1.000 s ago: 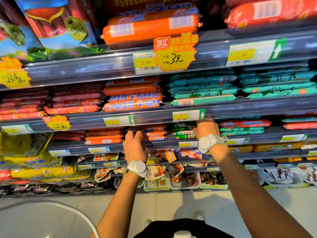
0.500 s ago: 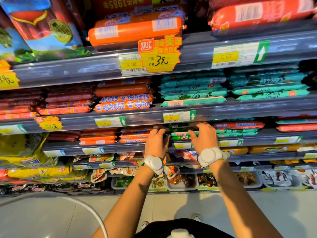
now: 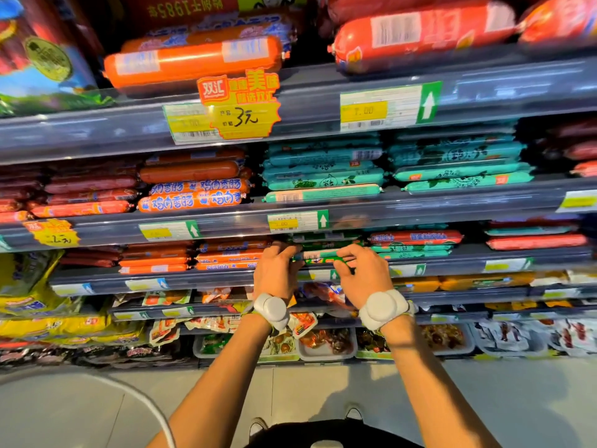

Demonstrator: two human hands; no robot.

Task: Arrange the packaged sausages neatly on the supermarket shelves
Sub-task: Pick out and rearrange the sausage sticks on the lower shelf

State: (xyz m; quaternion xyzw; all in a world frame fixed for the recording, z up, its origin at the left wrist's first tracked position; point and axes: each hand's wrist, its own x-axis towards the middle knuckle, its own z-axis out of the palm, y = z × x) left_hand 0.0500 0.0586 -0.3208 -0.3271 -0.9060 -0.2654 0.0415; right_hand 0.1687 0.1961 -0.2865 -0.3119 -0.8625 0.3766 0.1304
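Note:
Both my hands are at the third shelf [image 3: 452, 265] down, on a small stack of green packaged sausages [image 3: 319, 256]. My left hand [image 3: 276, 273] grips the stack's left end, fingers curled over it. My right hand [image 3: 363, 274] pinches the right end of the front green sausage with thumb and fingers. Orange sausages [image 3: 226, 257] lie stacked just left of my left hand. A red sausage over teal ones [image 3: 415, 238] lies to the right. Each wrist carries a white band.
The shelf above holds orange printed sausages [image 3: 193, 198] and teal sausages [image 3: 323, 179]. Large orange [image 3: 193, 63] and red sausages [image 3: 420, 30] fill the top shelf. Yellow bags [image 3: 29, 286] sit at left, snack trays [image 3: 326, 342] below. Grey floor lies underneath.
My left hand slid right from the orange sausages to the green stack and closed on its left end. My right hand came down onto the stack's right end. The camera moved closer.

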